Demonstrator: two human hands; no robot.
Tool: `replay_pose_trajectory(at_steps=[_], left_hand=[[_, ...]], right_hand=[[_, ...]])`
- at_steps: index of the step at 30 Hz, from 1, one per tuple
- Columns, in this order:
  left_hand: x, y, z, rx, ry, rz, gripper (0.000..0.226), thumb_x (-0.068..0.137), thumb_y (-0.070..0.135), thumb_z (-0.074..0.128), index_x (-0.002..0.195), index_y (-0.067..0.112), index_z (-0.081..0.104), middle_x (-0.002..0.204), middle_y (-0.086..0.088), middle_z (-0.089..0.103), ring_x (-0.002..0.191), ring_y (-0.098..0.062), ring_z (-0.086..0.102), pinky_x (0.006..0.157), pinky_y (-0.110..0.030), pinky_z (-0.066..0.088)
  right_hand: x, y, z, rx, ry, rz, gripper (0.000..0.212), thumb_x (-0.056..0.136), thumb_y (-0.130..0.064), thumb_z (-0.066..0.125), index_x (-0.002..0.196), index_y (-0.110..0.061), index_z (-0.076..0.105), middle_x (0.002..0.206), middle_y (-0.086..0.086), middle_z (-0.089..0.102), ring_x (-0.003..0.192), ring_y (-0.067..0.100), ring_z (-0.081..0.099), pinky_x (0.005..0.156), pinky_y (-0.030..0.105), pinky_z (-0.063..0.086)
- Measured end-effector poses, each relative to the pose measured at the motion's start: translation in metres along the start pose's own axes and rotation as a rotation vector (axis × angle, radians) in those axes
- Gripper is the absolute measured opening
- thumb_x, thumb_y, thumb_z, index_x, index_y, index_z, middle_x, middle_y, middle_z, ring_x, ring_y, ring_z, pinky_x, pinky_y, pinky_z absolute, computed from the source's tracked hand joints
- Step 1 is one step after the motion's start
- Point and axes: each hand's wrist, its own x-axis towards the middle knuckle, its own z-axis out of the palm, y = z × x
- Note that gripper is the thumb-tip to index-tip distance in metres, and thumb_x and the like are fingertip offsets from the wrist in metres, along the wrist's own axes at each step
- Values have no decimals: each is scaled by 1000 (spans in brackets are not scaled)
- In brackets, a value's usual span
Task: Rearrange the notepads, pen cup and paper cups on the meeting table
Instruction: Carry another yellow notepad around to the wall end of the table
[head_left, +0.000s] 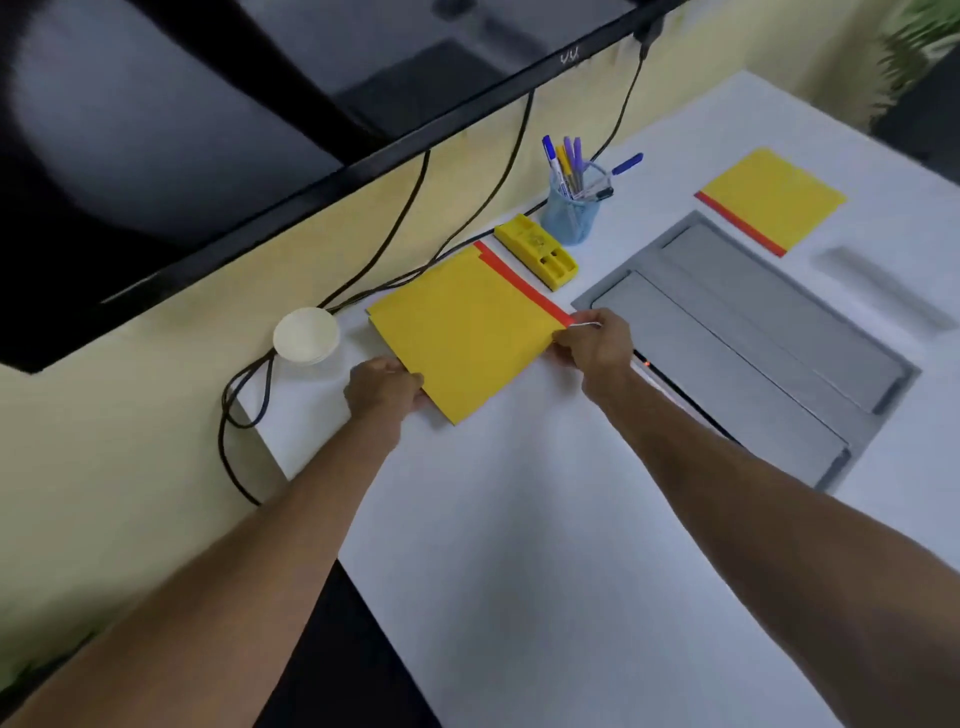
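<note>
Two hands, left hand (382, 389) and right hand (595, 343), pinch one stack of yellow notepads (462, 338); one notepad (772, 200) lies apart, beside one pen cup (571, 210) and one cup stack (306, 335).

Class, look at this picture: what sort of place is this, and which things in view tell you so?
Most likely an office meeting room. A large wall screen hangs above a white table with a grey cable hatch, and yellow notepads and a pen cup are laid out.
</note>
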Motion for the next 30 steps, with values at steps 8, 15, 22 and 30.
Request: replay_pose_trajectory(at_steps=[8, 15, 22, 30], left_hand=[[24, 1, 10, 48, 74, 69, 12, 80, -9, 70, 73, 1, 68, 75, -15, 69, 71, -31, 71, 77, -47, 61], [31, -2, 13, 202, 59, 119, 17, 76, 3, 65, 64, 13, 57, 72, -16, 67, 80, -37, 72, 87, -55, 57], [35, 4, 15, 156, -14, 65, 4, 86, 9, 66, 83, 9, 63, 90, -17, 66, 86, -32, 64, 97, -55, 52], [-1, 0, 9, 501, -42, 222, 49, 90, 17, 62, 136, 4, 51, 134, -18, 54, 110, -30, 58, 74, -34, 41]], right_hand=[[28, 5, 14, -4, 15, 47, 31, 77, 6, 73, 104, -7, 65, 94, 20, 72, 68, 29, 72, 63, 34, 63], [34, 4, 16, -15, -76, 57, 50, 76, 3, 77, 122, -2, 60, 106, 23, 70, 89, 34, 73, 85, 46, 61], [28, 5, 12, -67, -129, -43, 20, 73, 10, 69, 73, -10, 71, 92, 25, 73, 78, 33, 67, 84, 55, 59], [-11, 18, 1, -254, -200, -122, 36, 84, -4, 67, 119, -9, 65, 98, 9, 71, 88, 29, 73, 85, 46, 61]])
